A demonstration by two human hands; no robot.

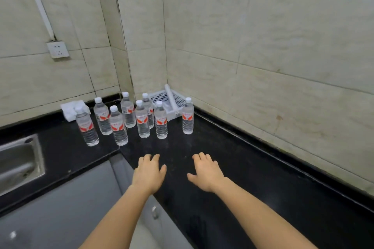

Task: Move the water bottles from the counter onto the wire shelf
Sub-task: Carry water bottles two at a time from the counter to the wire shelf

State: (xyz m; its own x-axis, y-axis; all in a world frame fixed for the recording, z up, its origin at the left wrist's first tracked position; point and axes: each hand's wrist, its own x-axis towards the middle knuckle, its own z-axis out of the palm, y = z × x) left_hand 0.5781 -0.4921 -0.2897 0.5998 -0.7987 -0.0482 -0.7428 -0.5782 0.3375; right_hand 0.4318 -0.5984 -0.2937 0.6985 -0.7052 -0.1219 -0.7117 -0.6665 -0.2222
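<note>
Two bare arms reach in from the bottom. The left hand (pixel 148 172) and the right hand (pixel 204 174) are palm down over the shiny black counter (pixel 253 184), side by side with a gap between them. The fingers of both hands are loosely spread and hold nothing. I cannot tell if they touch the counter.

Off to the left, a steel sink (pixel 20 159) is set into the counter.

Farther back stand eight water bottles (pixel 142 123), all upright on the counter and well apart from the hands. They are clear, with white caps and red and white labels. Seven stand close together in a bunch. The eighth bottle (pixel 188 117) stands alone, a little to the right.

Behind the bunch, in the corner, sits a white plastic basket (pixel 176 98) with a handle and little holes in its sides. To the left of the bottles, by the wall, lies a white cloth (pixel 69 108).

Up on the tiled wall (pixel 263 46) at the left is a white socket (pixel 58 49) — a white pipe (pixel 38 4) goes up from it.
</note>
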